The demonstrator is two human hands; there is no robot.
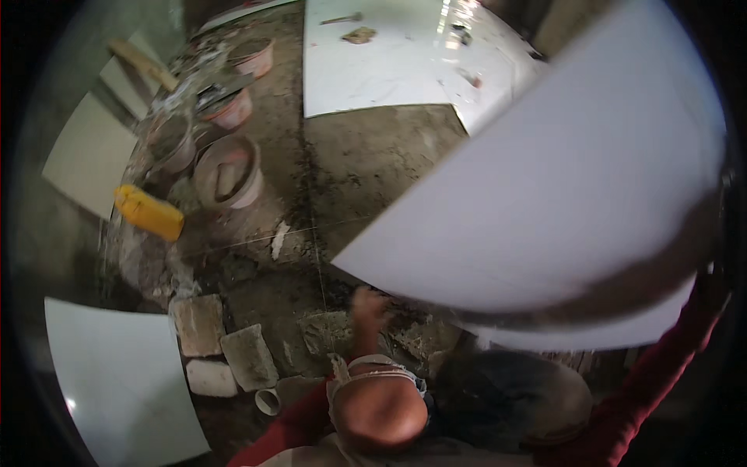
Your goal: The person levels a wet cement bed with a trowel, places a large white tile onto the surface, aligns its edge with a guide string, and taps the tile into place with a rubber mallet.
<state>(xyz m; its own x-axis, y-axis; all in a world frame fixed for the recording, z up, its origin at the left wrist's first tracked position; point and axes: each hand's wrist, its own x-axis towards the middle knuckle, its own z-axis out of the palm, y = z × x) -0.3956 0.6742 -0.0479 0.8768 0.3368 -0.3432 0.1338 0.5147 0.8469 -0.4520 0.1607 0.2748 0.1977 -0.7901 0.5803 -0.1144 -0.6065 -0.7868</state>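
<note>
A large white tile (545, 194) is raised and tilted in front of me, filling much of the right side. My right hand (710, 292) grips its right edge, at the rim of the picture where it is dark. Close below the tile's lower left corner is my left hand (370, 308), blurred by motion; whether it touches the tile is unclear. Bare mortar bed (373, 163) shows beyond that corner, bordered by laid white tiles (381, 70) at the back.
Mortar buckets (247, 183) and a yellow jerrycan (148, 212) stand at the left. Rough blocks (249, 358) and a short pipe piece (268, 402) lie left of my bent knee (381, 412). Another white tile (117, 381) is at lower left. Thin strings cross the floor.
</note>
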